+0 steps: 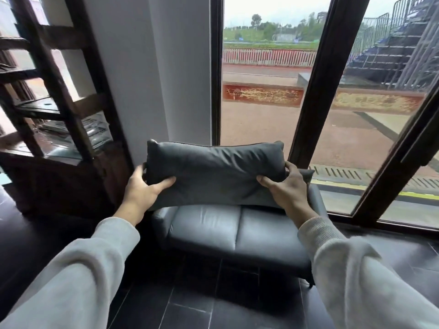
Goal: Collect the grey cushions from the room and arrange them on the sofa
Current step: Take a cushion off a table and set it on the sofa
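we hold the cushion (215, 172) mid-frame, above the sofa (237, 230) back. left hand (142, 188) grips its left end, right hand (285, 189) its right end, thumbs in front, fingers curled behind. window (261, 67) behind, shelf (47, 91) upper left.

Cushion (213, 167) smooth grey leather-look, slight sheen. Sofa (237, 231) same glossy grey upholstery. Floor (190, 305) dark glossy tiles. Shelf unit (61, 91) dark wood. Sleeves (95, 257) soft matt knit.
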Demonstrator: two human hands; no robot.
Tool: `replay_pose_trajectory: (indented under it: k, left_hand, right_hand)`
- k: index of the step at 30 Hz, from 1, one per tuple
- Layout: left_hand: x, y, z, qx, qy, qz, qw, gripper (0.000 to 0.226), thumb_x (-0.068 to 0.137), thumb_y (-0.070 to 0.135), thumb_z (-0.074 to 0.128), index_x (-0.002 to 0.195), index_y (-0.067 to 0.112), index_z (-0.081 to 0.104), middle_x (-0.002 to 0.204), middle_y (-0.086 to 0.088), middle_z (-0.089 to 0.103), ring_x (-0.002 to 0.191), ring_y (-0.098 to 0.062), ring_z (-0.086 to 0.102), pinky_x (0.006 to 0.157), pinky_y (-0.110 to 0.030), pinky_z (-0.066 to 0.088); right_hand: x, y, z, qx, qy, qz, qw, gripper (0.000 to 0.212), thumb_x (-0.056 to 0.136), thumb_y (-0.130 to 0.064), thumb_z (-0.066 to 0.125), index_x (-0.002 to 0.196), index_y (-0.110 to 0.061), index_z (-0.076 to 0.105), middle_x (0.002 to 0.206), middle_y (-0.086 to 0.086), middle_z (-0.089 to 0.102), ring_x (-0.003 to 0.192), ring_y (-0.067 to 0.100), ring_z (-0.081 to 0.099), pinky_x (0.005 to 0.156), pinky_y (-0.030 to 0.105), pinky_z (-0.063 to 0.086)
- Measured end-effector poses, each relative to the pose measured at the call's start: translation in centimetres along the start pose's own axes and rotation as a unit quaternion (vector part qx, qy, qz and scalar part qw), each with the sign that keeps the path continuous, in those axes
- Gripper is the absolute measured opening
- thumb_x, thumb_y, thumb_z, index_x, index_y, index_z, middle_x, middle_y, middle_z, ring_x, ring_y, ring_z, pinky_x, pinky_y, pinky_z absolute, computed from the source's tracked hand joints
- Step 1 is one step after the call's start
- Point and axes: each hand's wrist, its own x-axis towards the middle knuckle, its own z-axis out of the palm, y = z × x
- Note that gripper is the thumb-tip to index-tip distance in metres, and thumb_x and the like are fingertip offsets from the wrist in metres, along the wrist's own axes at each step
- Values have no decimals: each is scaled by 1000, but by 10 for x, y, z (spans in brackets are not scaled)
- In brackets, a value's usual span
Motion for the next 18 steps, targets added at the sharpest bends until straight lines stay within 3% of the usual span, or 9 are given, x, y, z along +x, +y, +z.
replay_pose_trajectory:
  k: [3,6,10,13,18]
  left_hand:
    - [34,-8,32,14,12,-11,1000,79,70,37,98,138,26,59,131,1,68,119,-20,65,102,-38,55]
    - [66,-10,70,25,22,-15,999,80,71,33,98,141,23,58,132,-1,68,120,-21,65,106,-43,53]
    - [112,-9,119,29,26,-24,999,77,72,29,97,139,23,59,126,0,71,115,-18,68,99,-38,56]
    - [141,-17,146,18,39,-30,999,81,70,28,98,140,24,58,125,3,71,108,-6,67,88,-25,53]
    - [180,-56,168,9,73,-70,995,97,65,36,100,149,25,52,134,3,67,122,-16,64,105,-40,54]
  right_hand:
    - [49,24,17,14,-21,7,1000,80,65,-48,94,134,-26,60,112,-9,68,102,10,63,74,4,38]
    - [98,52,30,23,-49,21,998,72,69,-43,94,131,-25,61,108,-11,68,99,10,64,73,2,41]
    - [166,82,47,27,-77,45,996,73,70,-41,93,133,-23,60,114,-8,69,107,15,65,95,30,52]
    - [214,100,66,29,-98,52,993,75,69,-42,94,133,-23,59,115,-8,69,107,15,66,99,35,53]
    - [274,131,117,18,-149,61,987,88,63,-46,96,140,-24,58,118,-9,69,110,14,67,101,36,54]
